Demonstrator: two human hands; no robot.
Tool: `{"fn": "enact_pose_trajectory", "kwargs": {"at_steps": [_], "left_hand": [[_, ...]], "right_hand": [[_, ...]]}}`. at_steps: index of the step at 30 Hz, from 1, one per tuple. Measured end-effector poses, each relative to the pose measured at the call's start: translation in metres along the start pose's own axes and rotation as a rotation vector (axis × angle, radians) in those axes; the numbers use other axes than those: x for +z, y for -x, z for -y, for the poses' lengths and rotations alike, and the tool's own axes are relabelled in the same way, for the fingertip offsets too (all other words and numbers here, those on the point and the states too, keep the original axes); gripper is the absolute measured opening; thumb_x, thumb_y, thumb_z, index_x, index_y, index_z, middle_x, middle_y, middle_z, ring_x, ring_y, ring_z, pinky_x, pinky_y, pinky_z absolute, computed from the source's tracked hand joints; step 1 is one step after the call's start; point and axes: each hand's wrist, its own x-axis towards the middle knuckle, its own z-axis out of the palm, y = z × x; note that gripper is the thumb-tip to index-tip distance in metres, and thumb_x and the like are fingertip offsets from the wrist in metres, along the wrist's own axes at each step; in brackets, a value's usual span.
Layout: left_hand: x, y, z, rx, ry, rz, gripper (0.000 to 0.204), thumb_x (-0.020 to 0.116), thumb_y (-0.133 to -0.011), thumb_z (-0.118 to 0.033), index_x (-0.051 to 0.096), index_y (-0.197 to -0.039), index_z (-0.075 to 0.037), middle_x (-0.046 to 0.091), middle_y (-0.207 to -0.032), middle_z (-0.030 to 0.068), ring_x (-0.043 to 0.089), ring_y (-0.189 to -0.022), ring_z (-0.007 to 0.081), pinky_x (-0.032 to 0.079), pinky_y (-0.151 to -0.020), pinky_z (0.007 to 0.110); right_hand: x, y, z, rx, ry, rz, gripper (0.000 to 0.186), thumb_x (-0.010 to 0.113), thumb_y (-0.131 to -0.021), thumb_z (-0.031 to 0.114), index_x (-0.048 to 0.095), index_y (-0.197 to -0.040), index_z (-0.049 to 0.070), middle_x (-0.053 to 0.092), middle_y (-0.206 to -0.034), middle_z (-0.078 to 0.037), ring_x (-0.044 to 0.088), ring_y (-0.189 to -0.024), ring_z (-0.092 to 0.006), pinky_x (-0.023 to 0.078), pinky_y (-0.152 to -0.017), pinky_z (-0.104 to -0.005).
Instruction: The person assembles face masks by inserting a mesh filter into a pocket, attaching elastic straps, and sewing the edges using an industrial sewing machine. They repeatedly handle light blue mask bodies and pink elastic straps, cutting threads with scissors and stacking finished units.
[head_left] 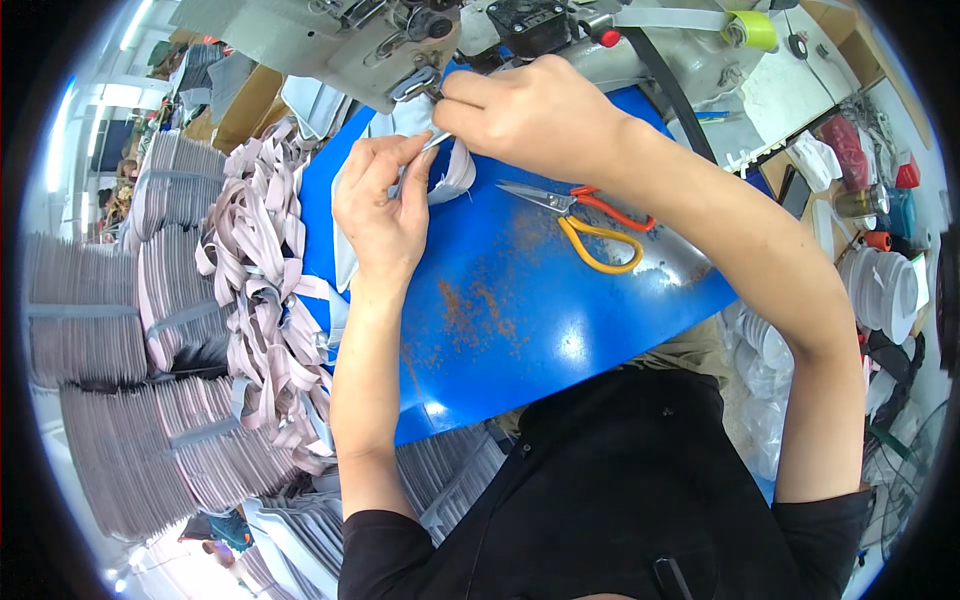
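My left hand (383, 205) pinches the edge of a light grey fabric piece (455, 178) between thumb and fingers. Close beside it, my right hand (515, 105) is closed at the same fabric, its fingertips right by the needle area of a sewing machine (330, 40). What the right fingertips grip is partly hidden by the hand. The fabric lies over the far end of a blue work surface (500, 370), with a strip curling down near my left fingers. A pair of scissors (580, 220) with one red and one yellow handle rests on the blue surface below my right forearm.
On the left hangs a heap of pinkish-grey fabric strips (265, 250), beside tied stacks of grey pieces (85, 310). A yellow-green tape roll (750, 30) sits at the back right. White spools (885, 290) stand at the right. Brown dust specks the blue surface.
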Motion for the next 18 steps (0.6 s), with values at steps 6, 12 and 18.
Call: {"fn": "enact_pose_trajectory", "kwargs": {"at_steps": [6, 12, 18], "left_hand": [[0.003, 0.003, 0.002, 0.015, -0.017, 0.001, 0.024, 0.083, -0.082, 0.002, 0.081, -0.105, -0.005, 0.072, -0.093, 0.0110, 0.070, -0.081, 0.0247, 0.055, -0.070, 0.034], [0.004, 0.004, 0.002, 0.000, -0.016, -0.007, 0.025, 0.082, -0.083, 0.003, 0.081, -0.107, -0.005, 0.073, -0.095, 0.0119, 0.071, -0.083, 0.0253, 0.056, -0.071, 0.035], [0.005, 0.006, 0.003, -0.003, -0.010, -0.017, 0.024, 0.080, -0.084, 0.004, 0.081, -0.107, -0.004, 0.073, -0.096, 0.0129, 0.071, -0.084, 0.0258, 0.056, -0.072, 0.035]], "right_hand": [[-0.007, -0.003, -0.003, -0.030, 0.036, 0.045, 0.010, 0.073, -0.081, 0.014, 0.069, -0.088, 0.008, 0.068, -0.088, -0.005, 0.076, -0.068, -0.0229, 0.060, -0.057, -0.0345], [-0.013, -0.007, -0.001, -0.069, 0.025, 0.075, 0.013, 0.072, -0.081, 0.011, 0.064, -0.090, 0.008, 0.061, -0.089, -0.004, 0.075, -0.072, -0.0200, 0.060, -0.058, -0.0331], [-0.016, -0.005, -0.004, -0.106, 0.042, 0.108, 0.010, 0.071, -0.081, 0.012, 0.063, -0.086, 0.008, 0.061, -0.088, -0.003, 0.075, -0.072, -0.0201, 0.059, -0.057, -0.0333]]}}
